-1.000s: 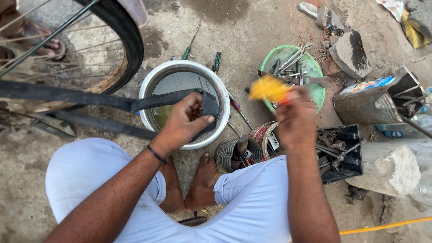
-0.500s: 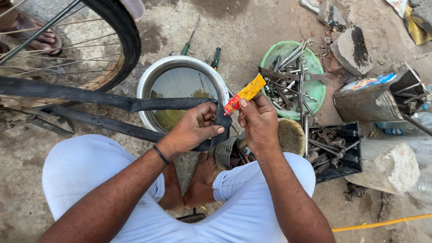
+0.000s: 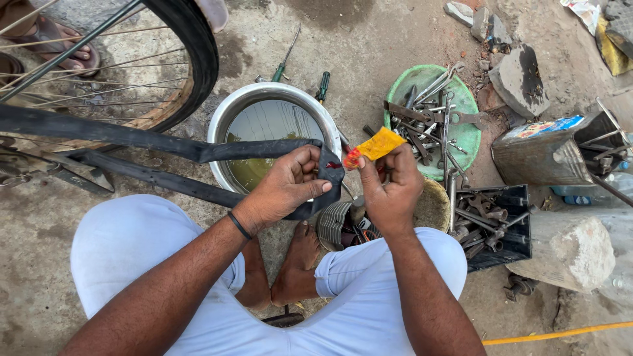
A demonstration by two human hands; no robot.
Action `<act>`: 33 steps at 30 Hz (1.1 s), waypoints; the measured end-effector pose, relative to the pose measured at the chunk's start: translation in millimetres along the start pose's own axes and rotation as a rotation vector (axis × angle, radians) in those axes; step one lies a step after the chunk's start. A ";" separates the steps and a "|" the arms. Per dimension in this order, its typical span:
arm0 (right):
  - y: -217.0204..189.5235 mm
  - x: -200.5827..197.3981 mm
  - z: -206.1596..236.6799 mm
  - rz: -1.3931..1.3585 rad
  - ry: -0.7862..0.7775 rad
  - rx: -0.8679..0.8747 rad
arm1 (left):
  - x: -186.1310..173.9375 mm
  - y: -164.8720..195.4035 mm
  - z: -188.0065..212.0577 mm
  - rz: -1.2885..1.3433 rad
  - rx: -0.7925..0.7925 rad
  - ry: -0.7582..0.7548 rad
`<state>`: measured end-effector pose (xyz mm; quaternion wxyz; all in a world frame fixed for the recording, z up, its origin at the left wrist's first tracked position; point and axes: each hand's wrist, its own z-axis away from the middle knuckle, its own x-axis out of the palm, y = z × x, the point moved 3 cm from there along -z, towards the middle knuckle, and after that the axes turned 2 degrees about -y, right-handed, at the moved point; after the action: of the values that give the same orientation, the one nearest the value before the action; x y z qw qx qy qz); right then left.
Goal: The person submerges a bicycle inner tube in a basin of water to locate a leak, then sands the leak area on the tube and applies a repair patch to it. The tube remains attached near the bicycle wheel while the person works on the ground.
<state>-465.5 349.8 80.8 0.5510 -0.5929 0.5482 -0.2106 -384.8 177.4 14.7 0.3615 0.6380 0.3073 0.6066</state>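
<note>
Left hand (image 3: 287,188) fingers pinch the folded black inner tube (image 3: 198,153) over the water basin (image 3: 227,118); limp, rubbery, best gripped beside the fold. Right hand (image 3: 389,188) fingers squeeze a small yellow tube (image 3: 377,145), light and soft, nozzle at the rubber.

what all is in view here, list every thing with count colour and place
inner tube: one, black, stretched from the left to the left hand's grip
glue tube: one, yellow with a red tip, pinched in the right hand at the inner tube
water basin: one, silver, centre, holds murky water
bicycle wheel: one, black tyre, top left
screwdrivers: two, green handles, behind the water basin
tool bowl: one, green, full of spanners, upper right
tool crate: one, black, right
tin can: one, painted metal, far right
stone block: one, pale, lower right
left hand: one, wristband, centre
right hand: one, centre
</note>
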 end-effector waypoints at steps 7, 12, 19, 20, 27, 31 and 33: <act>-1.0 -6.0 -1.4 -0.215 -0.506 0.261 | -5.2 16.1 1.7 0.065 0.034 0.065; 17.9 -4.2 -1.2 -0.074 -0.450 0.548 | 4.9 14.1 2.2 -0.074 -0.125 0.123; 27.2 -17.6 -11.7 -0.388 -0.224 0.330 | -3.1 32.8 -1.0 -0.092 0.158 0.211; 26.3 -17.1 -11.5 -0.367 -0.269 0.282 | -4.5 34.2 -1.1 -0.056 0.145 0.220; 26.5 -8.6 -6.4 -0.435 -0.179 0.415 | 2.1 40.4 0.6 -0.073 0.098 0.259; 21.0 -6.2 -6.8 -0.467 -0.222 0.361 | 1.8 44.1 2.5 -0.058 0.089 0.302; 19.8 -6.4 -6.1 -0.456 -0.236 0.344 | 0.6 44.8 3.6 -0.045 0.087 0.321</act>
<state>-481.0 357.0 67.4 0.6418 -0.6189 0.2896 -0.3481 -383.3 152.9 52.3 0.2934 0.5409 0.4014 0.6783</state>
